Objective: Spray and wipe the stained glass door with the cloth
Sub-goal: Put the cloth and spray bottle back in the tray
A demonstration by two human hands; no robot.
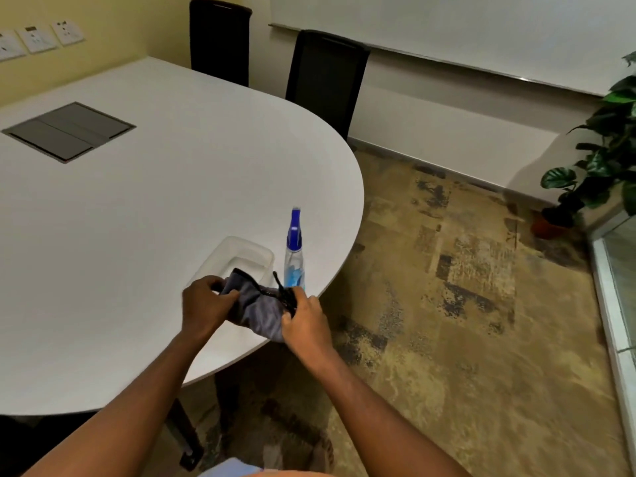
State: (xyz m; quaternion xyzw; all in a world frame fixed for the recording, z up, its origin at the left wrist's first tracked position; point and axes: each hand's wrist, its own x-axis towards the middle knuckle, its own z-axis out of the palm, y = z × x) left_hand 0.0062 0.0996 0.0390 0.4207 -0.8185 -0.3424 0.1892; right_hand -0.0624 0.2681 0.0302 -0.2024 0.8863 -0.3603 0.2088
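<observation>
1. Forearms, both bare, enter from the bottom edge and converge over the near rim of the white table (137,208).
2. Left hand (203,306): fingers curled closed around the left end of the cloth (256,309), thumb pressed on top of the fabric; the fingertips are hidden behind the fold.
3. Right hand (304,320): fingers closed tight, pinching the right end of the cloth, with its dark edging bunched up between thumb and forefinger.
4. Cloth: grey with a dark border, crumpled, stretched between the two hands just above the table edge; whether it touches the tabletop cannot be told.
5. Spray bottle (294,261): clear body, blue liquid, blue trigger head, upright on the table just beyond the right hand, near the rim and touched by neither hand.
6. Clear plastic container (242,256): on the table just left of the bottle, directly behind the cloth.
7. Glass door (619,270): a pale-framed pane at the right edge, well apart from the hands across the patterned carpet (464,304).
8. Background: potted plant (599,160) beside the door frame; two dark chairs (327,77) against the far wall.
</observation>
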